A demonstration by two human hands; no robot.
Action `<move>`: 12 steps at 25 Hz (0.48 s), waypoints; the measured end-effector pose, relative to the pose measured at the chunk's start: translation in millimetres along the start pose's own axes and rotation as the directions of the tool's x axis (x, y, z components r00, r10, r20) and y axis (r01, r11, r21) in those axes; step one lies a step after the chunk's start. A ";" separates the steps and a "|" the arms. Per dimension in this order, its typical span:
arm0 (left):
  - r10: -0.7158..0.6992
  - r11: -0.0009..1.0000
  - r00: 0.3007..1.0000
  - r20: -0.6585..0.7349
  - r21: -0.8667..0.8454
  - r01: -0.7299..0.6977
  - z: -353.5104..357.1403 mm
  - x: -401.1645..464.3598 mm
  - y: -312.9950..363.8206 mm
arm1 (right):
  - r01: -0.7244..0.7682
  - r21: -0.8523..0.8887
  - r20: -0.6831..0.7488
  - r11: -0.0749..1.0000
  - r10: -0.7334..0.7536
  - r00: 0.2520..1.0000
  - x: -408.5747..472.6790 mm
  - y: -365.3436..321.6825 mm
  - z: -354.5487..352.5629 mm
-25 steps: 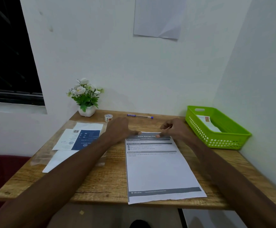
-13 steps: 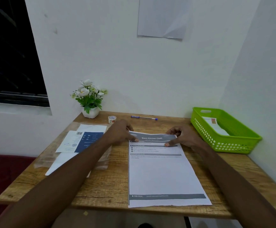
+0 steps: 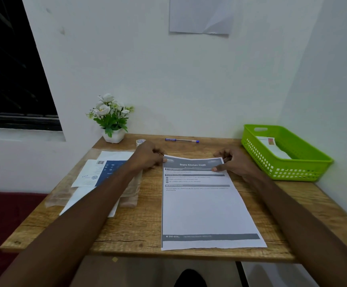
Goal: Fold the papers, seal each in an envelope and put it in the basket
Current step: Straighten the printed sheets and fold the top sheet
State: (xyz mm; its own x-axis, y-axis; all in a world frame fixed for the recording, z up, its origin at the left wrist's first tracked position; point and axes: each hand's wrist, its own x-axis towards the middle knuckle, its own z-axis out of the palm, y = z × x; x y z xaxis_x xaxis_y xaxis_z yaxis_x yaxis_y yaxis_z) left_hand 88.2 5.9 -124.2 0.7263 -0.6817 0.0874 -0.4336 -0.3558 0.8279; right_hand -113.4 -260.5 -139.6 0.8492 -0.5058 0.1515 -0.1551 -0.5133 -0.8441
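Envelopes [image 3: 98, 175] are lying stacked at the table's [image 3: 139, 228] left. The left hand [image 3: 147, 157] is pinching the printed paper's [image 3: 203, 206] far left corner; the sheet is lying flat at table centre. The right hand [image 3: 233, 162] is pinching its far right corner, thumb on top. The green basket [image 3: 305, 168] is sitting at far right, holding an envelope.
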 end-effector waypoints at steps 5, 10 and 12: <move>0.019 0.998 0.999 -0.033 -0.053 -0.021 -1.6 -2.3 0.8 | 0.021 0.033 -0.038 0.999 -0.020 0.999 3.9 6.4 -1.2; 0.043 0.986 0.993 -0.110 -0.157 -0.060 -7.4 -4.3 1.1 | 0.011 0.126 -0.124 0.992 0.005 0.992 3.7 6.3 -0.3; 0.039 0.976 0.990 -0.135 -0.206 -0.066 -9.9 -5.6 3.7 | 0.048 0.146 -0.128 0.988 -0.029 0.991 2.1 5.3 0.2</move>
State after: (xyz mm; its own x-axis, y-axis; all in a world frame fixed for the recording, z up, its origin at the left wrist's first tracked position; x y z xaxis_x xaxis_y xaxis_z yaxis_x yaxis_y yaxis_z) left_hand 87.8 14.7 -116.1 0.7744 -0.6024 0.1936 -0.3619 -0.1707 0.9165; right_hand -112.3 -264.2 -143.9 0.7816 -0.5754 0.2407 -0.0388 -0.4300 -0.9020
